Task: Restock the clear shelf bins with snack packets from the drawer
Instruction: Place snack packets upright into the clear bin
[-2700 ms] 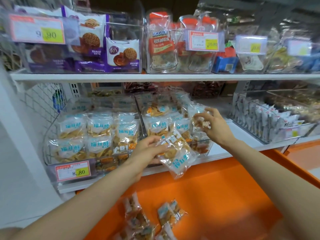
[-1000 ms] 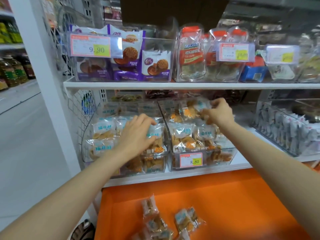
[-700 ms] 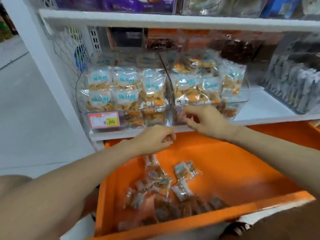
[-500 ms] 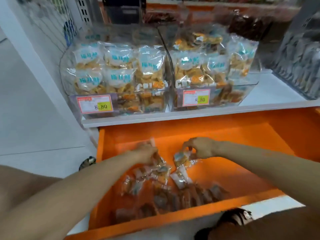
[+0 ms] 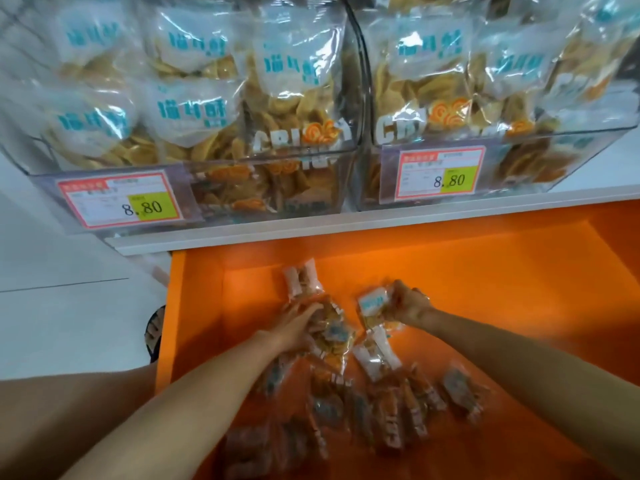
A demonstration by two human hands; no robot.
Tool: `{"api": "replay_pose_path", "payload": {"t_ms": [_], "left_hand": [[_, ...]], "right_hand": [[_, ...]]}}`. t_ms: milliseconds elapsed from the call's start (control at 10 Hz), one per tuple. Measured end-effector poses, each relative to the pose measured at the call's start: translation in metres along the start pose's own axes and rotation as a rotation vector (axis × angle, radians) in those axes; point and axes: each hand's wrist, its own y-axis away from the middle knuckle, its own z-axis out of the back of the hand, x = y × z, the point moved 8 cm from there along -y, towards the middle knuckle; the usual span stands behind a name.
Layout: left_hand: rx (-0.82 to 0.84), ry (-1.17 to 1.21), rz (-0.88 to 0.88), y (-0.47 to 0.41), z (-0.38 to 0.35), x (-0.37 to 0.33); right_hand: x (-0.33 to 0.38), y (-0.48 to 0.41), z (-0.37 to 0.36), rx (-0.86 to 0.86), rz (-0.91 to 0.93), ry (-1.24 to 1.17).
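Hands [image 5: 297, 325] [image 5: 411, 306] on packets [image 5: 372, 304] in drawer [image 5: 491, 285]

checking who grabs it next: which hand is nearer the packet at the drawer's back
Left. The left hand rests on the pile just in front of the back packet; the right hand is farther off to its right, pinching a blue-label packet.

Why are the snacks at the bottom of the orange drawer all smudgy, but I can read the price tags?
Head view: the clear snack packets at the near end of the orange drawer are smeared by blur and dimmer; the red-framed price tags on the clear plastic bins are brighter and sharper, reading 8.80; glare streaks the bins' bags, and the wide lens curves the bin walls.
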Motion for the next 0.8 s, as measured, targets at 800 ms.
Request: {"api": "replay_pose_path", "payload": {"t_ms": [800], "left_hand": [[-0.407,-0.036,-0.091,0.087,0.103,-0.065]], "right_hand": [[0.003,0.128,0.124,-0.368,-0.039,-0.074]]}}
